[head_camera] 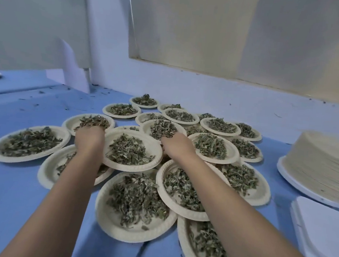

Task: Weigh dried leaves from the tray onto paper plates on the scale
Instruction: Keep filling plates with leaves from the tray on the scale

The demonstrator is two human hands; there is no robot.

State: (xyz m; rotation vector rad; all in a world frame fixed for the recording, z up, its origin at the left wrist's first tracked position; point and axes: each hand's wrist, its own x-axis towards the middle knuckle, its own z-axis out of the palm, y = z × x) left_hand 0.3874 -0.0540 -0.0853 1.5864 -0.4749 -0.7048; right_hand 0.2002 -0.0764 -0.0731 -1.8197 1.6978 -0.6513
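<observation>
Head view: the central plate (114,136) sits in the middle of the cluster, held between both hands above the overlapping filled plates (117,231) on the blue table (19,198); the left hand (89,139) grasps its left rim and the right hand (176,147) grasps its right rim, both with knuckles up and fingers curled out of sight beyond the edge, so the exact finger placement cannot be confirmed; the two-handed hold at opposite rims is judged to keep a thin paper plate from buckling and to keep the load level while it passes over its neighbours; the dried leaves (130,150) are heaped at the plate centre, away from the rim, which limits spillage; the plate faces open side up, with no clear tilt to either side; being round, it has no long axis of its own, and the line between the two grips runs left to right across the person; the leaves lie in no common direction; neither the scale nor the source tray can be identified here; the stack of empty plates (323,159) stands on a white tray (293,183) at the right, well apart from the cluster, presumably within reach for the next portion.
</observation>
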